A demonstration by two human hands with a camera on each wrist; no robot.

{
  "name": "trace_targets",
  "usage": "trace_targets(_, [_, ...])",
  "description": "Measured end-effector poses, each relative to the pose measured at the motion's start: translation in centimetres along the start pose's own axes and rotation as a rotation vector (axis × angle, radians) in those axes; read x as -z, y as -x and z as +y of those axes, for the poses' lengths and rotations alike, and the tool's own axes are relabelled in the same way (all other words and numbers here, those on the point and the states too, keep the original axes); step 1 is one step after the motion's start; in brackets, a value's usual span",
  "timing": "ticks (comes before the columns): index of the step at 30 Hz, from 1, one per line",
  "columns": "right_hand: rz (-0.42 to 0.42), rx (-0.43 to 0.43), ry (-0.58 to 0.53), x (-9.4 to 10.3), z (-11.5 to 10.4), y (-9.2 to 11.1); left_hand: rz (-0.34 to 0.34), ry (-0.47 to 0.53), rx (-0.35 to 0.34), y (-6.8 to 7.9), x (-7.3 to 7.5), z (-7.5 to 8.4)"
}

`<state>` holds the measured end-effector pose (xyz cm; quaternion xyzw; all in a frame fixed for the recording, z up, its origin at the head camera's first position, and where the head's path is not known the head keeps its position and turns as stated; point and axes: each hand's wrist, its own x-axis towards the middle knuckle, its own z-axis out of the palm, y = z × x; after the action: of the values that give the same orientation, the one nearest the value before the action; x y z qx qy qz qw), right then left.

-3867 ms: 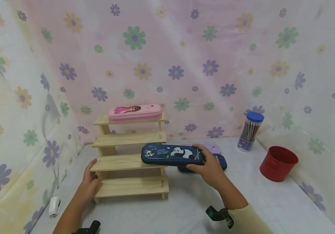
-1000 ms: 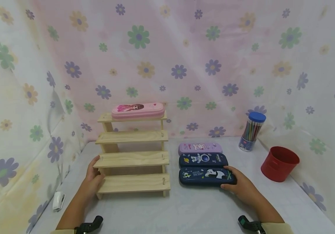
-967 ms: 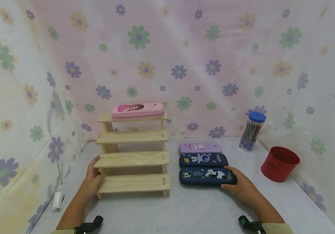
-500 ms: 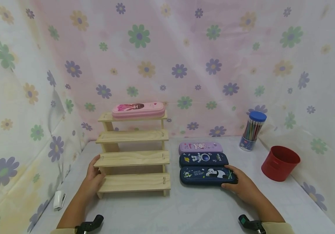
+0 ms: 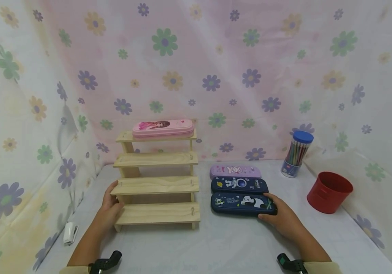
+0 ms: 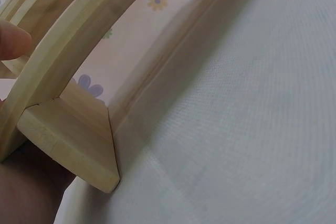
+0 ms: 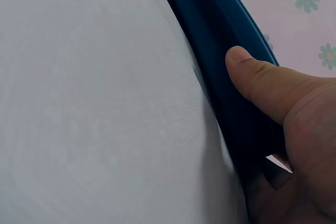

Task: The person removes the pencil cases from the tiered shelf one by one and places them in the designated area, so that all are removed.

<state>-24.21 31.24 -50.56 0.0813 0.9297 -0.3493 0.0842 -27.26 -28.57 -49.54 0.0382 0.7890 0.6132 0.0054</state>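
Note:
A stepped wooden display rack (image 5: 158, 185) stands left of centre on the table. My left hand (image 5: 108, 209) grips its left side, and the left wrist view shows a fingertip (image 6: 13, 40) at the wood. At the right, my right hand (image 5: 283, 217) holds the right end of a dark blue panda pencil case (image 5: 237, 203), thumb along its front side. Behind that case lie a navy astronaut pencil case (image 5: 240, 183) and a lilac pencil case (image 5: 224, 170), lined up one behind another. A pink pencil case (image 5: 165, 129) rests on the rack's top tier.
A clear tub of pencils with a blue lid (image 5: 296, 154) stands at the back right. In front of it is a red bucket (image 5: 329, 192). A small white stapler-like object (image 5: 70, 233) lies near the left edge. Floral cloth (image 5: 182, 49) encloses the table's back and sides.
Earlier my right hand held the panda pencil case up before the rack; it was then set down in front of the other cases. Just now it and the astronaut case have shifted slightly back.

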Motion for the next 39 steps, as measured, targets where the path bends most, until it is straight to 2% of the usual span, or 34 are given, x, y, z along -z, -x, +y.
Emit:
trace_targets(10, [-0.011,0.028,0.012,0.2,-0.7,0.4,-0.003,0.003,-0.008,0.1,0.0,0.1])
trace_targets(15, [0.059,0.087,0.005,0.8,-2.2,1.3,0.0,-0.004,0.015,0.2,-0.1,0.0])
trace_targets(20, [0.116,0.15,-0.019,1.5,-5.5,1.8,-0.002,-0.018,-0.001,0.2,0.0,-0.1])
trace_targets(26, [0.15,0.346,-0.026,2.2,-10.4,0.6,0.0,-0.018,0.007,-0.1,0.1,-0.2])
trace_targets(30, [0.134,0.461,0.001,2.3,-13.4,-0.6,0.003,-0.001,0.024,-0.3,0.0,0.0])
trace_targets(39, [0.099,0.586,0.117,2.1,-18.9,-1.8,0.008,0.022,0.036,-0.1,0.0,0.2])
